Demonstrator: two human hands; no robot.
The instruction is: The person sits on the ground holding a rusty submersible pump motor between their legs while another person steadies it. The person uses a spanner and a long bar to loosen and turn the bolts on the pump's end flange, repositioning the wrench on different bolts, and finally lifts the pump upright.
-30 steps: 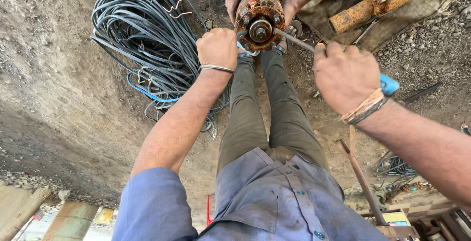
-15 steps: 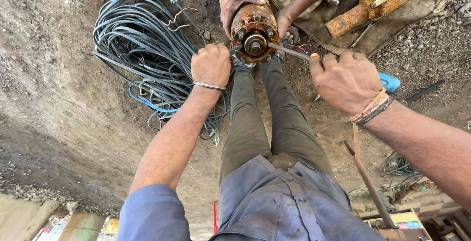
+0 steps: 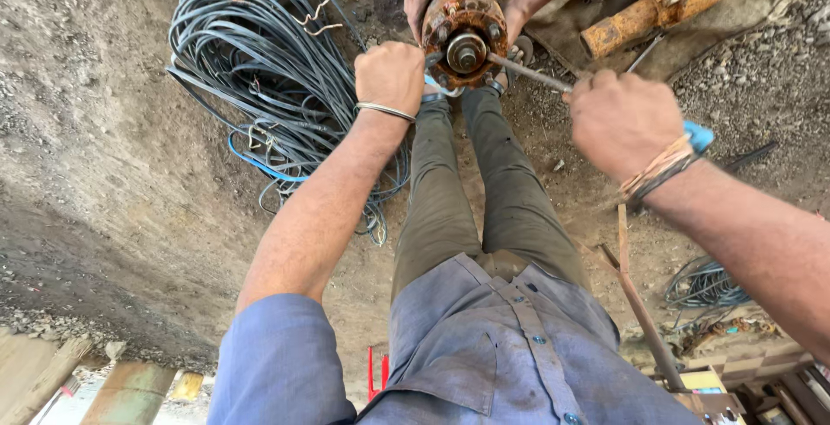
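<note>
Close — left hand (image 3: 391, 75) fisted beside rusty flange (image 3: 463, 34) rim; right hand (image 3: 621, 121) gripping screwdriver (image 3: 529, 72).

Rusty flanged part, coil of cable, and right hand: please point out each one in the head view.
Rusty flanged part (image 3: 464, 34), head view, on its round bolted face.
Coil of cable (image 3: 259, 70), head view, on the bundled loops.
Right hand (image 3: 624, 120), head view, on its back.
</note>
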